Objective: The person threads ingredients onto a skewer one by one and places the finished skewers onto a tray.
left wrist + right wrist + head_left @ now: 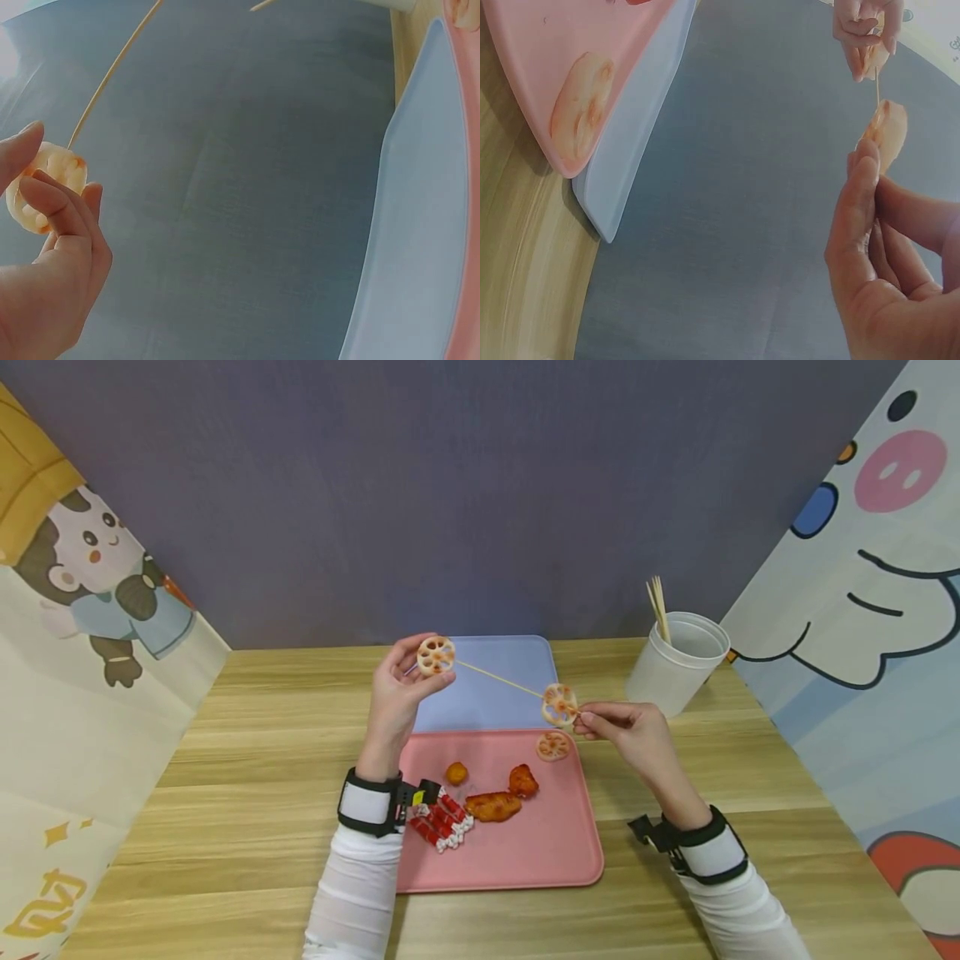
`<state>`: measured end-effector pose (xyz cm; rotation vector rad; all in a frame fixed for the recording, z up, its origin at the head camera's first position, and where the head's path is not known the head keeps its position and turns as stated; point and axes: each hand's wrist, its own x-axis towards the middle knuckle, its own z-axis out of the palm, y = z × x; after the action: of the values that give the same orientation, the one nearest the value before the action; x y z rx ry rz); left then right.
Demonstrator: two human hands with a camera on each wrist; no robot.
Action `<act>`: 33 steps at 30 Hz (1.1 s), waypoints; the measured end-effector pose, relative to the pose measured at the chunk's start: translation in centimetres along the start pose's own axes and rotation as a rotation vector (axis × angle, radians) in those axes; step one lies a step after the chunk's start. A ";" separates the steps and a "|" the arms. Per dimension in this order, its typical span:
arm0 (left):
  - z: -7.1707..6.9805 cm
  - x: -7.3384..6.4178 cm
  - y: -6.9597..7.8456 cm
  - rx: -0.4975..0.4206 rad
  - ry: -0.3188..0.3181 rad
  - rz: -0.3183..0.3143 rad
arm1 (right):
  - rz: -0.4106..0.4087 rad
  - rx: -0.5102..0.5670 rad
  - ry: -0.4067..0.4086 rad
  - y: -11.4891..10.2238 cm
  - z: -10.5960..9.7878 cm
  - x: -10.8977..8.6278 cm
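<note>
My left hand (396, 685) is raised over the trays and pinches a lotus root slice (436, 656) between thumb and fingers. A thin bamboo skewer (498, 678) slants from that slice down to the right. Around the skewer's right part sits a second lotus root slice (559, 704). Just beyond this slice, my right hand (633, 731) pinches the skewer with its fingertips, which are right at the slice in the right wrist view (889, 240). A third lotus root slice (553, 746) lies in the top right corner of the pink tray (540, 852).
On the pink tray are red-wrapped sticks (442, 821), a browned wing piece (492, 807), a reddish chunk (523, 781) and a small ball (456, 773). Behind it lies a blue tray (517, 652). A white tub (671, 668) with several skewers (658, 602) stands at right.
</note>
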<state>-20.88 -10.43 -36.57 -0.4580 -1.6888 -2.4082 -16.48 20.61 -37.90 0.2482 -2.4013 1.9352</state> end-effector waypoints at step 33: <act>0.0 0.0 0.0 -0.040 -0.073 -0.047 | -0.014 -0.010 0.010 -0.6 -0.2 -0.4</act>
<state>-20.87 -10.43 -36.56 -0.5236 -1.7019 -2.4910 -16.03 20.70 -37.30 0.2538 -2.3961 1.9132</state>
